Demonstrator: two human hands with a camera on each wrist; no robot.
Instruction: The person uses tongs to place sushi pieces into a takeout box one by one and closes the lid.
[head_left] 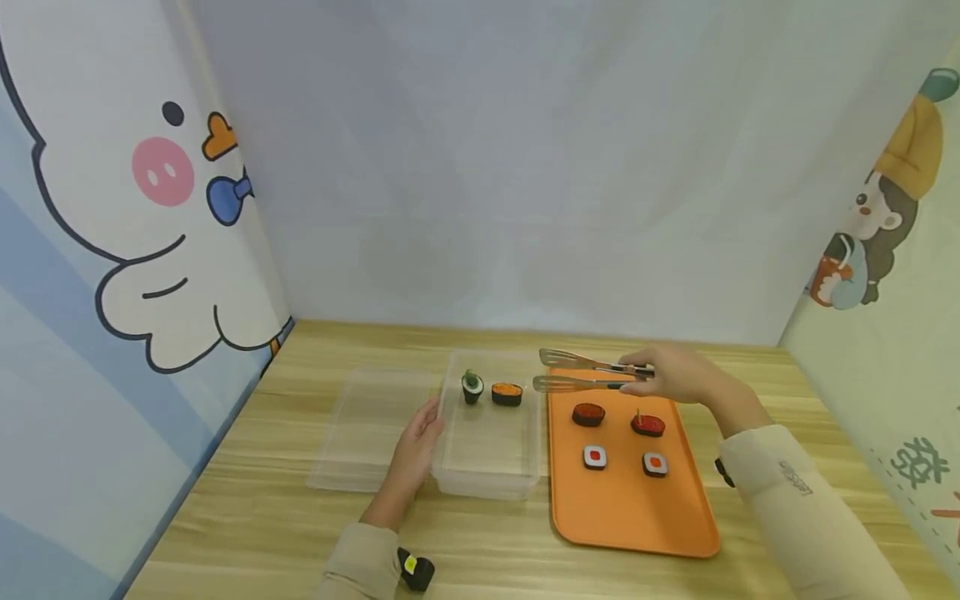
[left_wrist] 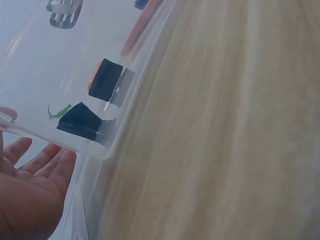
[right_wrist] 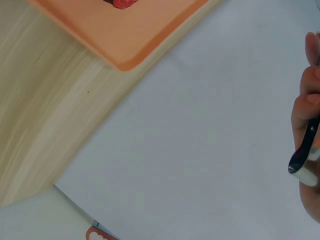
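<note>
My right hand (head_left: 670, 372) grips the handles of metal tongs (head_left: 577, 360) with dark grips. The tongs' spread ends hang above the far right edge of a clear plastic box (head_left: 487, 485), with nothing between them. Against the box's left side rests my left hand (head_left: 414, 442), fingers mostly extended, as the left wrist view also shows. Inside the box stand a toy sushi piece with a green top (head_left: 472, 388) and an orange-topped sushi piece (head_left: 507, 394). An orange tray (head_left: 630, 521) holds two red-topped sushi pieces (head_left: 588, 414) and two white rolls (head_left: 595, 457) with red or orange centres.
A clear flat lid (head_left: 367, 433) lies left of the box on the wooden table (head_left: 247, 508). The tray stands close to the box's right side. A pale curtain (head_left: 495, 192) hangs behind the table, with cartoon-printed cloths on both sides.
</note>
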